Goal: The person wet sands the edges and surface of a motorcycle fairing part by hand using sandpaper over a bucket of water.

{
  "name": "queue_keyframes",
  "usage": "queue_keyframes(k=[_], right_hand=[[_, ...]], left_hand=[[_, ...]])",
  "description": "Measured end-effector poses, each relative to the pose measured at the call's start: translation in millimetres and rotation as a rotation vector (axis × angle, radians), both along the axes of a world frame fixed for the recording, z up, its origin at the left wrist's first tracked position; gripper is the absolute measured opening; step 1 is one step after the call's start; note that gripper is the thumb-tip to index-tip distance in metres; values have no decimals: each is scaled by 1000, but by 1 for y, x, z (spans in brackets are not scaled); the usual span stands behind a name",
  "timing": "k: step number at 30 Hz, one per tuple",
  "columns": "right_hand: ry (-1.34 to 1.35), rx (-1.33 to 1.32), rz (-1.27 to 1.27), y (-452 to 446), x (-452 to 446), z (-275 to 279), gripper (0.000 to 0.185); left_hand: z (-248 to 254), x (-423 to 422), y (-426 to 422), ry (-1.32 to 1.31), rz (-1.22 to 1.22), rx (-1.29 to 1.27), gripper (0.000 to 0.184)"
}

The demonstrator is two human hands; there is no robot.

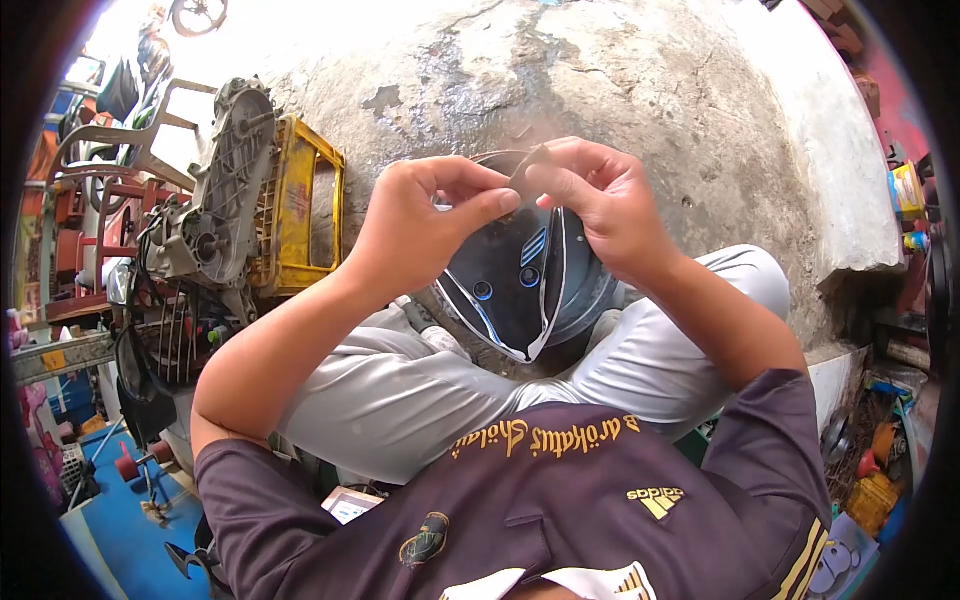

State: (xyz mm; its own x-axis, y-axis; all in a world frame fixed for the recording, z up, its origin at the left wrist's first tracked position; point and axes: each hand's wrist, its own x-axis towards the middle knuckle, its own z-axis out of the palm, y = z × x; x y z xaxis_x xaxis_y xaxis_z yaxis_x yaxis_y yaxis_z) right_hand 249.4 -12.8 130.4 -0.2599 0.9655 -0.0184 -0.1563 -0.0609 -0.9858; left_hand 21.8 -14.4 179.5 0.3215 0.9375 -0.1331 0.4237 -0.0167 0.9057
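Both my hands meet above a round dark basin (590, 300) that stands between my legs. My left hand (445, 205) pinches a small flat brownish piece (530, 172) between thumb and fingers. On the other side of that piece, my right hand (598, 200) grips it with thumb and bent fingers. What the piece is cannot be made out. Below the hands, a black panel (515, 270) with white edges and blue marks lies over the basin, its tip pointing toward me.
A grey metal engine casing (235, 180) and a yellow crate (298, 205) stand at the left, beside a chair frame (150, 145). A blue surface (130, 520) lies lower left. A concrete ledge (800, 130) runs along the right, with assorted items beyond.
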Motion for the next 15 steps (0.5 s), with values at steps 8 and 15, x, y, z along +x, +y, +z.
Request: queue_keyframes(k=[8, 15], right_hand=[[65, -13, -49, -1, -1, 11, 13], [-71, -30, -29, -7, -3, 17, 16]], left_hand=[[-3, -1, 4, 56, -60, 75, 21], [-9, -7, 13, 12, 3, 165, 22]])
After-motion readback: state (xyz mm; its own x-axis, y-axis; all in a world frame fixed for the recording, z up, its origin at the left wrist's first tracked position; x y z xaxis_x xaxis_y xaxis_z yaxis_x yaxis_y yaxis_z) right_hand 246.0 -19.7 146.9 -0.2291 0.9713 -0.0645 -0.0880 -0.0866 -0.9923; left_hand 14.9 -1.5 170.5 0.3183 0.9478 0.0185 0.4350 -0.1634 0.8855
